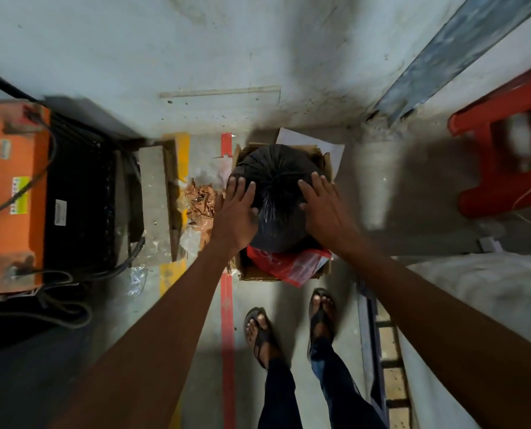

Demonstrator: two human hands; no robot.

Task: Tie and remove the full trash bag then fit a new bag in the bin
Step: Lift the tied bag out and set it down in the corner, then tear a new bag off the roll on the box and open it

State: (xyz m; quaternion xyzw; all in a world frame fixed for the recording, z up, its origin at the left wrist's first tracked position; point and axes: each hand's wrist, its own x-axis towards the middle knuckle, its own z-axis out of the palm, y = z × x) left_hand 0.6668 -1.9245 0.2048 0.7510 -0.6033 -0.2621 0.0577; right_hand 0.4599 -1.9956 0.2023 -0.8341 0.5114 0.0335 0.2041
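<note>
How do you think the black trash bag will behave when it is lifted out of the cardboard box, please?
The black trash bag bulges round and taut, so it is probably fairly heavy. Its thin, shiny plastic looks floppy and slippery, and would likely sag below a top grip. It fills the cardboard box tightly, so it may drag the box upward.

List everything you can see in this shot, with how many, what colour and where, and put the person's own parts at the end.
trash bag: one, black, gathered at the top, sitting in the box
cardboard box: one, brown, on the floor at centre
plastic bag: one, red and white, at the box's near edge
crumpled wrappers: a heap, copper and clear, left of the box
machine: one, orange and black, far left, with black cables
stool: one, red, upper right
floor tape: red strip, running toward the box, yellow strip beside it
feet in sandals: two, bottom centre
left hand: flat on the bag's left side
right hand: flat on the bag's right side
</note>
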